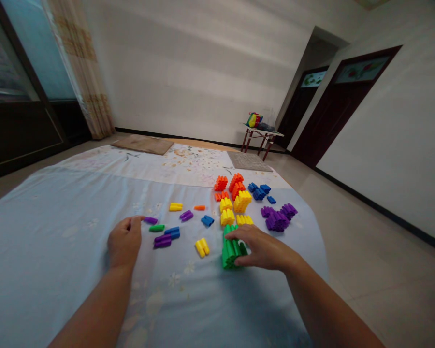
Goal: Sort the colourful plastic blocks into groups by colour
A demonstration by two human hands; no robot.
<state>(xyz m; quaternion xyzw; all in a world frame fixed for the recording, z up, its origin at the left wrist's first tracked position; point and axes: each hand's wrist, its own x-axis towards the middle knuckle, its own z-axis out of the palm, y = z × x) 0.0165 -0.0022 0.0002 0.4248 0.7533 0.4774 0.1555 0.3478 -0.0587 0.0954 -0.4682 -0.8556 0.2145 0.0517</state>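
Plastic blocks lie sorted by colour on a pale blue sheet (58, 232). My right hand (263, 249) curls over a stack of green blocks (231, 251), thumb under and fingers on top. My left hand (125, 241) rests on the sheet with its fingers curled, fingertips touching a small purple block (151, 220). Just right of it lie a loose green block (156, 228), a purple block (162, 240) and a blue block (173, 232). Yellow stacks (235, 208), orange stacks (229, 184), blue blocks (259, 191) and purple blocks (277, 217) sit beyond my right hand.
Loose yellow blocks (202, 247), a blue block (207, 221) and an orange piece (199, 208) lie between the hands. A small red-legged table (261, 137) with a colourful bag stands by the far wall. Two mats lie on the floor; dark doors line the right wall.
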